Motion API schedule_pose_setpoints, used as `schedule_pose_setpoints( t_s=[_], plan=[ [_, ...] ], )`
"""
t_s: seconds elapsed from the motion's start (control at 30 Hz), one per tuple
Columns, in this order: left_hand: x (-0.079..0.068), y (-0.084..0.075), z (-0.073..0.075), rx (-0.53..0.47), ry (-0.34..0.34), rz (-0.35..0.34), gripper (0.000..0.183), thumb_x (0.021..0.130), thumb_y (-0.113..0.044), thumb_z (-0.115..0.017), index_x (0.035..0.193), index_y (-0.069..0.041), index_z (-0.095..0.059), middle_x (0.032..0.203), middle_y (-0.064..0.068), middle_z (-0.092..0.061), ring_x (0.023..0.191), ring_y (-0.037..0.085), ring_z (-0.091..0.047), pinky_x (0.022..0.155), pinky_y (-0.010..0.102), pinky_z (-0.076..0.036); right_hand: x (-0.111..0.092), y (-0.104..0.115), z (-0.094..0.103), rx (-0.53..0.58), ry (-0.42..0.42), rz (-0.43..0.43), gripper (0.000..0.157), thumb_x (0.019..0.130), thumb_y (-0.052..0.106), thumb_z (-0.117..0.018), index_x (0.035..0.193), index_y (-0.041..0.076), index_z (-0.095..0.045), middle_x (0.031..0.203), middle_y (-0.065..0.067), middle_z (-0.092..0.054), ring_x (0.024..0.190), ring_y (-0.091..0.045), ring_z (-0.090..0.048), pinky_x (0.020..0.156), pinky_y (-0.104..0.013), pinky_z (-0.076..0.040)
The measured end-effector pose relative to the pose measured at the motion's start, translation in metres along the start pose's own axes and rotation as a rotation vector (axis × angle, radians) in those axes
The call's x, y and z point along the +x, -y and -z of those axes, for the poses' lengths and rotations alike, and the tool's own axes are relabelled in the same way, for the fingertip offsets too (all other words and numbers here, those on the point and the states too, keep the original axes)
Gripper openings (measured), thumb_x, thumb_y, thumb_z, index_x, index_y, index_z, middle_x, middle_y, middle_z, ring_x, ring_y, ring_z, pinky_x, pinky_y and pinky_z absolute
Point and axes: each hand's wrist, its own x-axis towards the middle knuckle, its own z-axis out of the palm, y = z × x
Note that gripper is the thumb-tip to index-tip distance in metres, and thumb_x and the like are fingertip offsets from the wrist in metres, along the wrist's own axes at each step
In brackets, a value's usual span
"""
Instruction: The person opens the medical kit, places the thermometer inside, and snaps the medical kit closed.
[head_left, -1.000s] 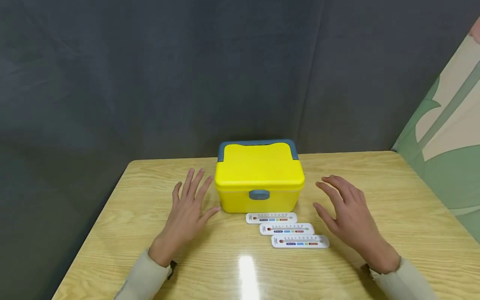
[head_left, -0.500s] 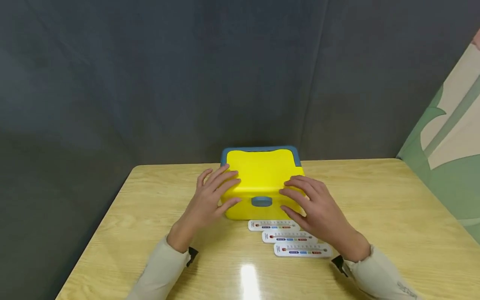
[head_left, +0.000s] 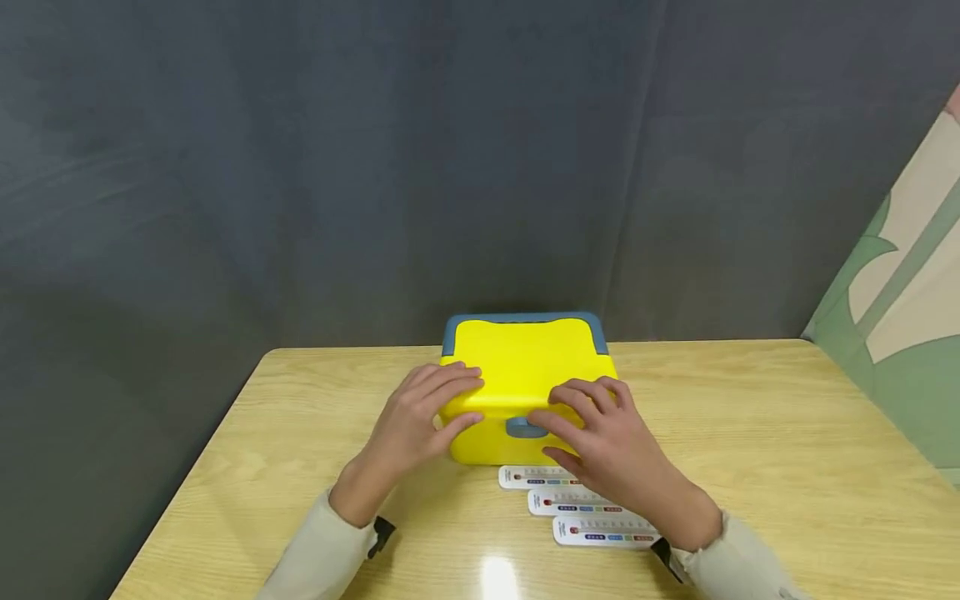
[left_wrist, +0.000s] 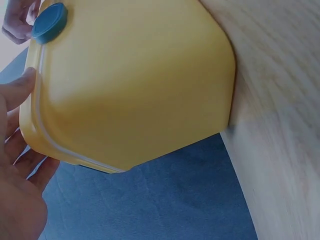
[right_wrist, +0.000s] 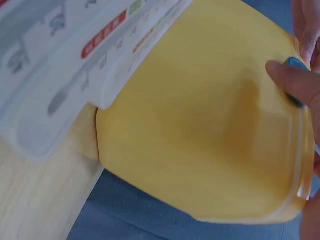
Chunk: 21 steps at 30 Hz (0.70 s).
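A yellow box (head_left: 525, 354) with a blue-grey rim handle and its lid down stands on the table. My left hand (head_left: 408, 421) holds the lid's front left corner, fingers over the top and thumb on the front edge. At the front right, my right hand (head_left: 618, 450) has its index fingertip at the blue-grey latch (head_left: 517, 429). Its thumb (right_wrist: 292, 80) is near the latch in the right wrist view, casting a shadow on the box front. Three white thermometers (head_left: 600, 531) lie stepped before the box, partly hidden under the right hand.
A light wood table (head_left: 285, 467) carries everything. Behind its far edge hangs a dark grey curtain (head_left: 450, 167). At the right side stands a panel (head_left: 907, 367) with green and beige shapes.
Both hands have moved inward from either side of the box onto its lid. The right index finger has reached the latch. The box and thermometers sit slightly lower in view.
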Motion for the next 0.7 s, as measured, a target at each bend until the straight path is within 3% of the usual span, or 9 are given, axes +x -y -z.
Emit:
schedule_pose_setpoints(
  t_s=[0.07,0.27,0.7],
  plan=[
    [0.0,0.0,0.001,-0.005,-0.006,-0.002,0.047,0.075,-0.024,-0.088,0.117,-0.012,-0.072,0.121,0.002,-0.072,0.118,0.022,-0.064,0.104,0.04,-0.049,0.001,0.002,-0.003,-0.026,-0.011,0.01,0.061,0.064,0.03,-0.094,0.118,0.025,-0.066,0.115,-0.008,-0.06,0.112,-0.03,-0.053,0.092,-0.049,-0.04],
    [0.009,-0.001,0.004,-0.021,-0.008,-0.017,0.047,0.077,-0.025,-0.087,0.119,-0.012,-0.071,0.123,0.002,-0.071,0.121,0.021,-0.063,0.106,0.038,-0.048,0.006,-0.002,-0.002,-0.055,-0.06,0.003,0.052,0.067,0.028,-0.092,0.111,0.021,-0.066,0.11,-0.009,-0.06,0.108,-0.031,-0.054,0.09,-0.049,-0.04],
    [0.019,0.0,0.01,-0.053,-0.011,-0.022,0.048,0.076,-0.025,-0.087,0.119,-0.012,-0.071,0.123,0.002,-0.071,0.12,0.021,-0.063,0.108,0.039,-0.047,0.014,-0.004,0.009,-0.019,-0.117,0.008,0.046,0.07,0.03,-0.091,0.109,0.02,-0.069,0.109,-0.01,-0.062,0.103,-0.031,-0.054,0.088,-0.051,-0.036]
  ],
)
